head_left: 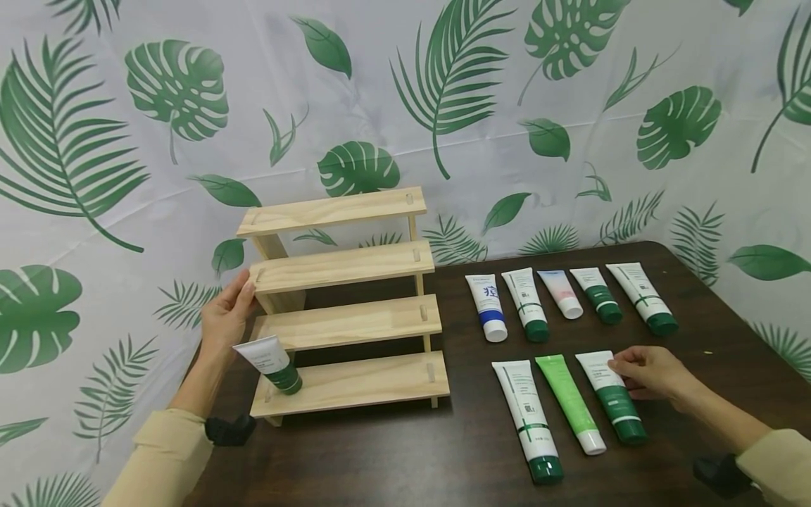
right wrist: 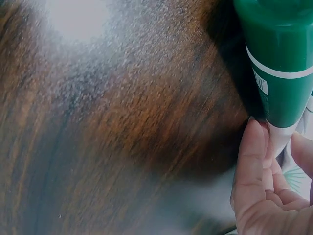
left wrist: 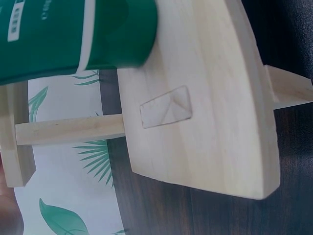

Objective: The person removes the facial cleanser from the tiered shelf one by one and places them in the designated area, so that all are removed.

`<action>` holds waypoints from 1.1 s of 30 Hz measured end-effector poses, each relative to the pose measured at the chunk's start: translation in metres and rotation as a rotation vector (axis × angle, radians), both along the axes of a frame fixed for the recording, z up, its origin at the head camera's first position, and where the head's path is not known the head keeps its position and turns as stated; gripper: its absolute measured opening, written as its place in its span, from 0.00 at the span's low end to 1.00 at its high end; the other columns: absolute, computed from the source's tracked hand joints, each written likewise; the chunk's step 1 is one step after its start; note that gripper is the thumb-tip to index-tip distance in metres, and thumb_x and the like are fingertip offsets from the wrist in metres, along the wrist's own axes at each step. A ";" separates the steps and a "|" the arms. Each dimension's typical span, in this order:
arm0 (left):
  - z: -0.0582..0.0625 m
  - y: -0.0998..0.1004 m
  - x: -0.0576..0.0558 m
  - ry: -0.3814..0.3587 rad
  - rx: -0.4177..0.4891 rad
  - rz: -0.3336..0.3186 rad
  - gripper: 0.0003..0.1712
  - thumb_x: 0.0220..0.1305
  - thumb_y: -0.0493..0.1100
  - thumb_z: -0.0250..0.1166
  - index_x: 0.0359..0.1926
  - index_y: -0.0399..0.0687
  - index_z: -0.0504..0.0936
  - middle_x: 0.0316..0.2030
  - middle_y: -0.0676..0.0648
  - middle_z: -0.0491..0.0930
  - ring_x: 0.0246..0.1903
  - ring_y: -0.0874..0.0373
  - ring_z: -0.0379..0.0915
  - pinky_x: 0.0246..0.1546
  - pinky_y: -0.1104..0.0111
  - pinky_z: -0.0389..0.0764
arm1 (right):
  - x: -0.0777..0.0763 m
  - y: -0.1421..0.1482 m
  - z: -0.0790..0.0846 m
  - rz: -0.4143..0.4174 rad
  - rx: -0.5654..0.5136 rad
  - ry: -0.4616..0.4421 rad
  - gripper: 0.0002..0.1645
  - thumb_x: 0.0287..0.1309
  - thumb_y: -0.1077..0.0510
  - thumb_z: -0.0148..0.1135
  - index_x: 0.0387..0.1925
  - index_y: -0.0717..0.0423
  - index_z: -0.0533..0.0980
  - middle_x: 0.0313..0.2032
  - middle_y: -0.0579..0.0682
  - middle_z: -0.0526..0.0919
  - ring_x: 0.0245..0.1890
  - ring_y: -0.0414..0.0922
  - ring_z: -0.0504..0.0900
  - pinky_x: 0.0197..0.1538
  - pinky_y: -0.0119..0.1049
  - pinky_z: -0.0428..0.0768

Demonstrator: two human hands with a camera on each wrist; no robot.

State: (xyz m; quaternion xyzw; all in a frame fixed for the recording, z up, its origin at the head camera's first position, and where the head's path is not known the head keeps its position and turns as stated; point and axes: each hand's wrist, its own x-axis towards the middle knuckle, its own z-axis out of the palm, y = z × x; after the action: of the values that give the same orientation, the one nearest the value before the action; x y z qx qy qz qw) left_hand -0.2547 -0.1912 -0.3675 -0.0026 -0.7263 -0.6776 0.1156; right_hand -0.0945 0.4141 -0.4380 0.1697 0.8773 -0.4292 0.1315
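Note:
A stepped wooden display rack (head_left: 355, 380) stands on the table, with several tiers. My left hand (head_left: 227, 313) holds its left end near the second tier from the top; only a bit of that hand shows in the left wrist view. On the left end of the lowest tier, a white-and-green squeeze tube (head_left: 271, 362) stands cap down, leaning back. My right hand (head_left: 652, 373) pinches the upper right side of another white-and-green squeeze tube (head_left: 613, 398), at the right of the front row. Thumb and fingers (right wrist: 252, 171) meet near its white part in the right wrist view.
Beside that tube lie a bright green tube (head_left: 570, 401) and a long white tube with a green cap (head_left: 527, 415). Behind them is a row of several tubes, including a blue-banded one (head_left: 486, 306) and a pinkish one (head_left: 560, 292). A leaf-print cloth (head_left: 380, 84) hangs behind the table.

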 end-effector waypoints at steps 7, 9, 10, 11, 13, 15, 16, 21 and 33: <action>0.001 -0.001 -0.001 -0.019 0.013 0.015 0.29 0.66 0.42 0.57 0.65 0.37 0.64 0.65 0.36 0.63 0.47 0.74 0.74 0.45 0.84 0.74 | 0.002 -0.001 0.007 0.013 0.011 0.053 0.30 0.63 0.50 0.57 0.48 0.77 0.66 0.33 0.56 0.79 0.29 0.43 0.79 0.33 0.40 0.84; 0.001 -0.001 -0.001 -0.017 0.019 0.017 0.29 0.66 0.42 0.57 0.65 0.37 0.65 0.64 0.36 0.63 0.46 0.75 0.74 0.44 0.84 0.74 | 0.001 -0.002 0.009 0.013 0.036 0.092 0.29 0.64 0.52 0.56 0.49 0.77 0.65 0.33 0.58 0.79 0.28 0.44 0.80 0.32 0.40 0.84; 0.001 -0.001 -0.001 -0.016 0.019 0.018 0.29 0.66 0.42 0.57 0.65 0.37 0.65 0.64 0.36 0.63 0.45 0.76 0.74 0.44 0.84 0.74 | 0.000 -0.003 0.010 0.016 0.049 0.116 0.28 0.64 0.52 0.55 0.49 0.77 0.64 0.33 0.58 0.78 0.27 0.44 0.80 0.32 0.39 0.84; 0.001 -0.001 -0.001 -0.014 0.012 0.016 0.29 0.66 0.42 0.57 0.65 0.37 0.64 0.64 0.36 0.63 0.44 0.76 0.74 0.44 0.84 0.74 | -0.001 -0.005 0.012 0.017 0.061 0.141 0.28 0.65 0.52 0.55 0.49 0.76 0.64 0.33 0.59 0.78 0.27 0.44 0.80 0.31 0.39 0.84; 0.001 -0.001 -0.001 -0.008 -0.005 0.010 0.29 0.67 0.42 0.57 0.66 0.36 0.64 0.64 0.36 0.63 0.43 0.77 0.74 0.45 0.83 0.74 | -0.004 -0.009 0.017 0.033 0.094 0.201 0.28 0.65 0.52 0.54 0.50 0.76 0.64 0.33 0.60 0.78 0.26 0.44 0.80 0.30 0.38 0.84; 0.001 -0.001 -0.001 -0.004 -0.015 0.002 0.29 0.67 0.42 0.56 0.66 0.36 0.63 0.64 0.36 0.63 0.43 0.78 0.74 0.46 0.82 0.73 | -0.009 -0.016 0.024 0.053 0.117 0.258 0.28 0.66 0.52 0.54 0.50 0.75 0.65 0.32 0.60 0.78 0.26 0.44 0.80 0.30 0.37 0.83; 0.001 -0.001 0.000 -0.001 -0.017 0.000 0.29 0.67 0.42 0.56 0.66 0.36 0.63 0.64 0.36 0.63 0.42 0.79 0.74 0.47 0.82 0.73 | -0.012 -0.020 0.028 0.066 0.120 0.288 0.27 0.66 0.52 0.54 0.50 0.75 0.66 0.32 0.61 0.79 0.25 0.44 0.81 0.30 0.37 0.83; 0.000 0.000 0.000 0.011 -0.004 0.003 0.28 0.67 0.40 0.56 0.65 0.35 0.64 0.63 0.35 0.64 0.38 0.81 0.74 0.46 0.82 0.74 | -0.027 -0.048 0.048 0.111 0.093 0.413 0.24 0.65 0.55 0.55 0.51 0.73 0.67 0.30 0.58 0.80 0.24 0.41 0.81 0.29 0.34 0.83; 0.000 0.000 -0.001 0.004 0.004 -0.008 0.29 0.67 0.41 0.56 0.66 0.36 0.62 0.65 0.36 0.63 0.41 0.79 0.74 0.47 0.81 0.73 | -0.057 -0.145 0.076 0.209 -0.128 0.528 0.17 0.60 0.65 0.59 0.48 0.71 0.70 0.31 0.60 0.77 0.26 0.44 0.81 0.32 0.33 0.83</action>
State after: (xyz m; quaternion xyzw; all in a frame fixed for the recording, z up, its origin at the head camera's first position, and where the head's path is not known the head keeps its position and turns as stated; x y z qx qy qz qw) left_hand -0.2555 -0.1916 -0.3680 -0.0067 -0.7248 -0.6794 0.1144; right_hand -0.1510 0.2695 -0.3618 -0.0476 0.8650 -0.4972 -0.0473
